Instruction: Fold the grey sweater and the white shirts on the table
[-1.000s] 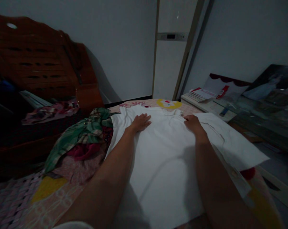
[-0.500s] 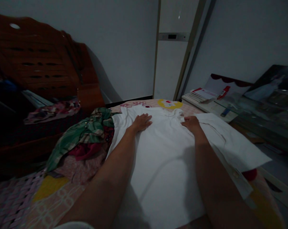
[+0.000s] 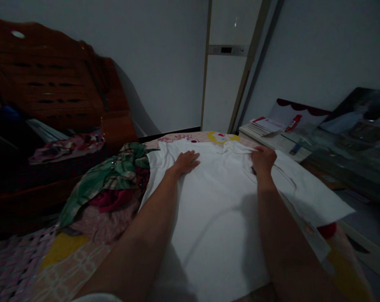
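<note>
A white shirt (image 3: 215,209) lies spread flat on the bed in front of me. My left hand (image 3: 186,161) rests open and flat on its upper left part, near the shoulder. My right hand (image 3: 263,159) is closed on a fold of the shirt's cloth at the upper right and lifts that edge slightly off the bed. Both forearms reach out over the shirt.
A heap of green, red and pink clothes (image 3: 109,184) lies left of the shirt on the patterned bedsheet (image 3: 66,260). A dark wooden headboard (image 3: 51,79) stands at the left. At the right a low table (image 3: 281,140) holds papers, with framed pictures (image 3: 356,113) leaning behind.
My right hand has shifted right and up, from lying on the shirt to pinching its cloth and raising the edge. My left hand has stayed in place.
</note>
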`<state>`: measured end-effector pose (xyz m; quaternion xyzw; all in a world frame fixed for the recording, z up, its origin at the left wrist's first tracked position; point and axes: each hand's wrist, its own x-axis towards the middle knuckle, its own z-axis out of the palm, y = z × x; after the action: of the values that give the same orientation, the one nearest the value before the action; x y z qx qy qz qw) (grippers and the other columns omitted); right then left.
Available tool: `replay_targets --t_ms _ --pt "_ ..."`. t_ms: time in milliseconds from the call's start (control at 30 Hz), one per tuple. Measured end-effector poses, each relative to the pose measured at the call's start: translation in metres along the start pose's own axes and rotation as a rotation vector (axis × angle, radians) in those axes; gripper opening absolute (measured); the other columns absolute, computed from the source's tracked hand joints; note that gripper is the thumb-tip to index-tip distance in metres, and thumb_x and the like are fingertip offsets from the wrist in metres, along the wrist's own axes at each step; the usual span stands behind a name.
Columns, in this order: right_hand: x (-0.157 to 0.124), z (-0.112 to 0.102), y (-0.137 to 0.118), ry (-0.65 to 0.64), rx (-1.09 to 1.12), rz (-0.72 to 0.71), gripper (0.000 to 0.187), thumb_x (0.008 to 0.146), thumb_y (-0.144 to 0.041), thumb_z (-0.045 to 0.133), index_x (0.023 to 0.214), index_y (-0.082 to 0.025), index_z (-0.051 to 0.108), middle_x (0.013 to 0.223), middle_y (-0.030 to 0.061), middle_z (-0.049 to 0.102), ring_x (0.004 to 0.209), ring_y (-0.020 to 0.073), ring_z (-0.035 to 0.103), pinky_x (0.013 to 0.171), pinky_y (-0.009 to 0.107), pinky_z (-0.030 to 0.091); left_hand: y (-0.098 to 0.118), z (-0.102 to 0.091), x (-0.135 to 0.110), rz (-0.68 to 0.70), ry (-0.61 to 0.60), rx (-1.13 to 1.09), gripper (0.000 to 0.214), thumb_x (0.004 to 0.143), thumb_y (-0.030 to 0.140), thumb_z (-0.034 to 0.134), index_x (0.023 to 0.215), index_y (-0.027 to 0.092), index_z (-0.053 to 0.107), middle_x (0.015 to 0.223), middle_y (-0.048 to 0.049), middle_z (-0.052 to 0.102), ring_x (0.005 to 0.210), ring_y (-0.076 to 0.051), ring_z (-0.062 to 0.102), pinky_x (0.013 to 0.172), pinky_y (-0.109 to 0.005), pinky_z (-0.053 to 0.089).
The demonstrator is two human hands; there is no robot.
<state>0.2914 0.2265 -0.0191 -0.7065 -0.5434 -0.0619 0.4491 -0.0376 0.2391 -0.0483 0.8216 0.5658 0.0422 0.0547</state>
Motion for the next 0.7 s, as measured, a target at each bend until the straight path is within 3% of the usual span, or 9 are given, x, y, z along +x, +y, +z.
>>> replay_targets --t_ms 67,133,233,367,467,567,700 --pt "0.003 -0.005 -0.002 0.135 0.032 0.072 0.039 0.07 -0.017 0.047 0.098 -0.01 0.073 0.088 0.015 0.074 0.083 0.027 0.069 0.082 0.04 0.053 0.0 0.0 0.0 0.014 0.017 -0.007 0.053 0.1 0.044 0.035 0.151 0.027 0.037 0.16 -0.0099 0.032 0.147 -0.028 0.03 0.118 -0.051 0.024" --pt "0.004 -0.007 -0.003 0.171 0.067 0.097 0.044 0.072 -0.017 0.045 0.108 -0.009 0.071 0.096 0.0165 0.074 0.092 0.0284 0.069 0.09 0.043 0.052 -0.001 0.001 0.0 0.024 0.026 -0.009 0.053 0.1 0.044 0.034 0.151 0.027 0.037 0.16 -0.0104 0.032 0.147 -0.029 0.03 0.117 -0.053 0.025" --pt "0.0 -0.003 -0.004 0.037 0.096 0.056 0.06 0.073 -0.018 0.048 0.131 -0.005 0.057 0.117 0.0201 0.069 0.111 0.0294 0.064 0.101 0.045 0.047 -0.001 0.001 0.001 0.017 0.006 -0.003 0.055 0.1 0.044 0.034 0.152 0.026 0.036 0.161 -0.0114 0.03 0.148 -0.03 0.028 0.118 -0.053 0.024" --pt "-0.006 0.0 -0.005 -0.148 0.008 -0.035 0.081 0.072 -0.016 0.052 0.149 -0.003 0.034 0.149 0.0215 0.045 0.139 0.0295 0.042 0.114 0.045 0.035 -0.001 0.001 0.001 0.012 0.006 -0.006 0.055 0.1 0.043 0.034 0.152 0.026 0.035 0.161 -0.011 0.03 0.148 -0.029 0.027 0.118 -0.052 0.023" --pt "-0.005 -0.012 -0.006 -0.156 -0.089 -0.01 0.064 0.079 -0.011 0.043 0.141 0.0 0.048 0.14 0.0225 0.055 0.133 0.0283 0.049 0.111 0.042 0.037 -0.001 0.002 0.0 0.012 0.016 -0.013 0.054 0.1 0.044 0.034 0.152 0.028 0.036 0.161 -0.0101 0.03 0.148 -0.028 0.028 0.118 -0.051 0.023" --pt "0.003 -0.032 -0.003 -0.181 -0.227 0.053 0.045 0.08 -0.009 0.042 0.114 -0.003 0.07 0.114 0.0216 0.07 0.112 0.0297 0.063 0.101 0.042 0.045 -0.001 0.002 0.0 0.0 0.007 -0.012 0.055 0.1 0.046 0.033 0.151 0.027 0.036 0.161 -0.0102 0.03 0.148 -0.026 0.027 0.119 -0.049 0.022" --pt "0.006 -0.047 0.003 -0.273 -0.344 0.082 0.03 0.075 -0.014 0.053 0.091 -0.006 0.076 0.093 0.0227 0.073 0.093 0.0323 0.068 0.087 0.044 0.05 0.0 0.0 -0.001 -0.001 0.003 0.008 0.054 0.101 0.046 0.033 0.151 0.027 0.035 0.161 -0.01 0.03 0.148 -0.026 0.027 0.118 -0.048 0.023"
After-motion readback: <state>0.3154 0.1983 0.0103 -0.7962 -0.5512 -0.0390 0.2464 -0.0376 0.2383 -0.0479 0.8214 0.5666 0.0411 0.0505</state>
